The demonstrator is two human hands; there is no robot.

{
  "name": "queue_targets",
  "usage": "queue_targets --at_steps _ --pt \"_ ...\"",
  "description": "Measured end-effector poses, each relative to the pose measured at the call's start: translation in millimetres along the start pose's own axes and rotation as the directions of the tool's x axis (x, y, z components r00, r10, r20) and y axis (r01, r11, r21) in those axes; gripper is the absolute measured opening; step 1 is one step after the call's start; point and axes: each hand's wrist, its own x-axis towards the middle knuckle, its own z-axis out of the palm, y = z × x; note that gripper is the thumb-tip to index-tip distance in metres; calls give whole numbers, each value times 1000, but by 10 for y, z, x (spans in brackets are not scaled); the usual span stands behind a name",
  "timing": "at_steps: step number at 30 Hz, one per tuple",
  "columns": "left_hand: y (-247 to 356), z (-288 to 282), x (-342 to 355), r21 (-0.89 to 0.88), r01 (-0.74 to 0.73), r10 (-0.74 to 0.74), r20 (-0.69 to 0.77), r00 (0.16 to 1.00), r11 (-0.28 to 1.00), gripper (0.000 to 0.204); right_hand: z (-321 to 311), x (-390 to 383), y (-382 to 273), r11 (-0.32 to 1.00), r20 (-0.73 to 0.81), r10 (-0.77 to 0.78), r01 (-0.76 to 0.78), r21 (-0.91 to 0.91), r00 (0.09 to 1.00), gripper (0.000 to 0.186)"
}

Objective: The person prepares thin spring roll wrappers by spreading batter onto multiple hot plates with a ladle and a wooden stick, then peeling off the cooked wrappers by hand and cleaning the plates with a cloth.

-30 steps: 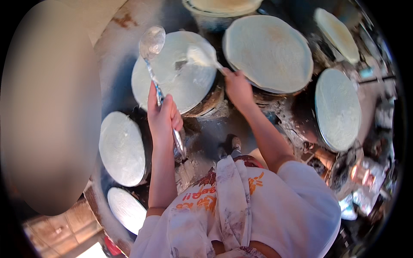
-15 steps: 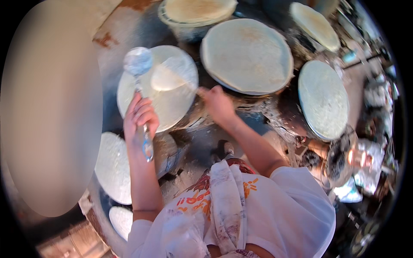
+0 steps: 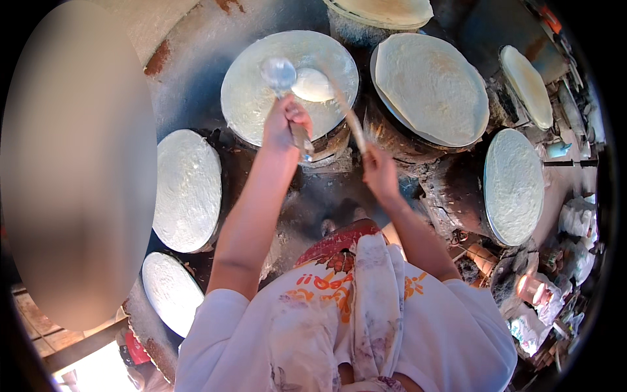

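My left hand (image 3: 283, 123) is closed round the handle of a metal ladle (image 3: 279, 73). The ladle's round bowl is over a wide round griddle coated with pale batter (image 3: 247, 91). My right hand (image 3: 381, 171) grips a thin wooden stick (image 3: 353, 124), whose far end is smeared by motion above the same griddle. Beside the ladle bowl lies a smooth white oval shape (image 3: 313, 85); whether it joins the stick I cannot tell. A thin round flatbread (image 3: 431, 88) covers the neighbouring griddle on the right, its edge overhanging slightly.
More batter-covered griddles stand around me: one at left (image 3: 187, 191), a smaller one at lower left (image 3: 172, 292) and one at right (image 3: 514, 187). A flatbread stack (image 3: 382, 12) sits at the back. Glowing pinkish light (image 3: 532, 289) and plastic bags (image 3: 577, 219) show at right.
The view has shifted, so the griddles appear farther right and left. The ladle bowl now hangs next to the white oval, and the stick points more steeply away from me.
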Motion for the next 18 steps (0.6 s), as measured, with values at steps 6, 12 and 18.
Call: queue_targets --at_steps 6,12,18 --pt "-936 260 -109 -642 -71 70 -26 997 763 22 126 158 -251 955 161 -279 256 147 947 37" --pt "-935 582 -541 -888 278 277 390 878 367 32 -499 806 -432 953 45 -299 301 -43 953 37" --pt "-930 786 -1331 -532 -481 515 -96 852 697 34 -42 338 -96 832 459 -320 478 -283 829 32"
